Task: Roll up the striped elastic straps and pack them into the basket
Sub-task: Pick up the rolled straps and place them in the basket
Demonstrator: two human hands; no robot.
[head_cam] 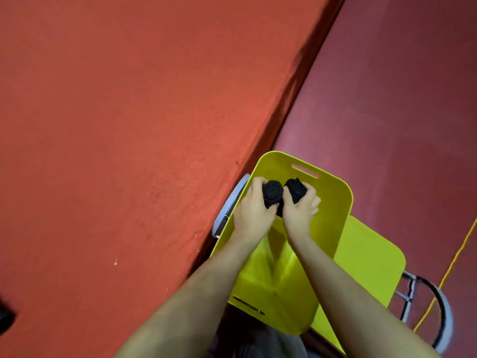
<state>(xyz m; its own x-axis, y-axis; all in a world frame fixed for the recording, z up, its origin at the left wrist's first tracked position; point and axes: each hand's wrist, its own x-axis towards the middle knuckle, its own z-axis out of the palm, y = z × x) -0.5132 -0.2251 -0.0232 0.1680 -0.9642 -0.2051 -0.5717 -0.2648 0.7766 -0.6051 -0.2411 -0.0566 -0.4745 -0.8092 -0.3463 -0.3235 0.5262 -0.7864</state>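
A broad orange-red fabric-covered surface (116,125) fills the left, beside a darker maroon floor (400,99). Against its edge sits a lime-green plastic basket with slot handles (335,202), a matching green panel (371,257) just beside it. Over the basket's far end, the left hand (254,210) clutches one dark rolled strap (272,193) (stripes not discernible), and the right hand (300,210) clutches a second dark roll (294,189), the rolls touching.

A broad orange-red surface (116,112) with a rough, grainy texture fills the space to the left of the hands and beyond them. To their right lies a darker maroon floor (400,99), dimly lit. A thin yellow cord (449,270) crosses that floor, beside a metal chair frame (438,313).
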